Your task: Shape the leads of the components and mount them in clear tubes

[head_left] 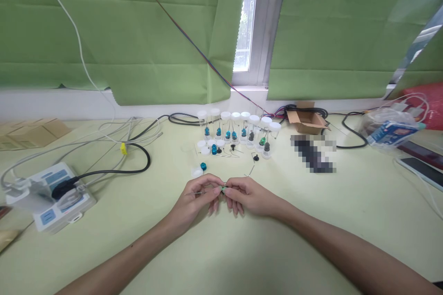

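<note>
My left hand point(200, 198) and my right hand point(245, 192) meet low over the table, thumbs and forefingers pinched around a small green part point(223, 189). Fingers hide most of it, so its exact kind does not show. A thin metal rod point(194, 193) sticks out across my left hand. Just beyond lie a blue knob-like part point(203, 166), a white cap point(197, 173) and a black part with a bent metal wire point(256, 158). Behind them stands a cluster of clear capped tubes point(236, 128) with blue, green and black parts inside.
A power strip point(65, 193) with plugs and cables takes up the left side. At the back are cardboard pieces point(32, 133), an open cardboard box point(307, 122) and black cables. A plastic bag point(387, 129) and a phone point(420, 170) lie on the right.
</note>
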`<state>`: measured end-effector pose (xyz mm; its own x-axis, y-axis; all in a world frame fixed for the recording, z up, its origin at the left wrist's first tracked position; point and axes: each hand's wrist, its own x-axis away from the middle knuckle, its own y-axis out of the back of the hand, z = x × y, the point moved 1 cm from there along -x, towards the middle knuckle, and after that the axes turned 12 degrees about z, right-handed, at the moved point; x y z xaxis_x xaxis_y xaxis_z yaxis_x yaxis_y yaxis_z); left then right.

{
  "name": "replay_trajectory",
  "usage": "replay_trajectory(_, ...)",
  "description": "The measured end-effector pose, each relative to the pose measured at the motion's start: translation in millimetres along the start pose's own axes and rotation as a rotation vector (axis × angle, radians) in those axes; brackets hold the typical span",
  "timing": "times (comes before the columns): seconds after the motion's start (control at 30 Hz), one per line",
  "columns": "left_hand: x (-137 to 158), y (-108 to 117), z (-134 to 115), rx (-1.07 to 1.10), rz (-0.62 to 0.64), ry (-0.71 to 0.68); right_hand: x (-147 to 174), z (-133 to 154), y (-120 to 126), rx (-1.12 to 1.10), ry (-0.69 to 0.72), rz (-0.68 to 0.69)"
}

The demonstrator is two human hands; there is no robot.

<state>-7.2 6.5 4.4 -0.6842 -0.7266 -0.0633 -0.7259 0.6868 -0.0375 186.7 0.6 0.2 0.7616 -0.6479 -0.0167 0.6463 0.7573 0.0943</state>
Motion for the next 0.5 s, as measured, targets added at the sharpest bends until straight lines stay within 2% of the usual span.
replay_trajectory(0.5,0.4,-2.5,-4.5,-0.064,0.009,0.027,2.3,3.2,-2.3,-0.005,-0.026,-0.014)
